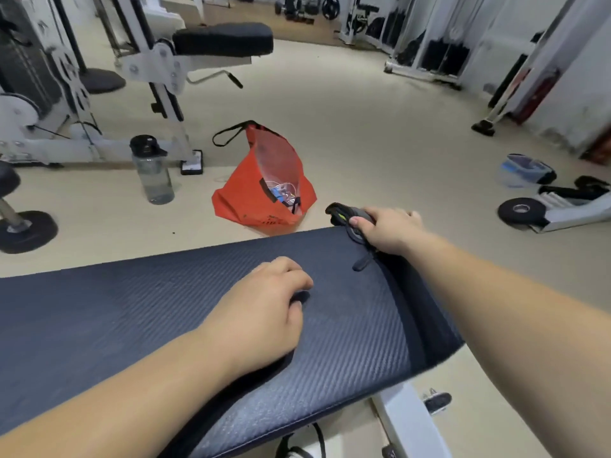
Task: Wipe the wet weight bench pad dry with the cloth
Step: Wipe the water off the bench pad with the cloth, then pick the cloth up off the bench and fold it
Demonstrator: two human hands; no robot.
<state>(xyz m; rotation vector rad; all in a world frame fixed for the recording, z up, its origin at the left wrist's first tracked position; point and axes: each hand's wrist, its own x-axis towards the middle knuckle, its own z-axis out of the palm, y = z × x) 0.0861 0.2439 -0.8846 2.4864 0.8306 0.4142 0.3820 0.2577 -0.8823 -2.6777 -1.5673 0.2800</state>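
While both bare arms reach over it, the scene reads like this:

Pad: the pad is a dark navy, ribbed cushion that runs from the left edge to a rounded end at right; it serves as the worktop under both hands. I cannot make out any wet patches on it.

Left hand: the left hand lies palm down on the middle of the pad, its fingers curled together with the tips touching the surface, holding nothing.

Right hand: the right hand sits at the pad's far right corner, its fingers clamped on the cloth, the thumb pressed on top.

Cloth: the cloth is a dark grey bundle with a yellow-green streak, bunched at the pad's far edge; part sticks out past the hand to the left, and a dark strap or tab hangs down from it onto the pad.

Bag: an orange bag stands open on the floor just beyond the pad, a black strap at its top, small items inside.

Bottle: a clear grey bottle with a black cap stands upright on the floor to the bag's left, near a white machine frame.

Floor: the floor is pale beige; a plastic tub sits well off to the right, near a black wheel on a white frame.

Frame: a white leg of the bench shows below the pad's right end.
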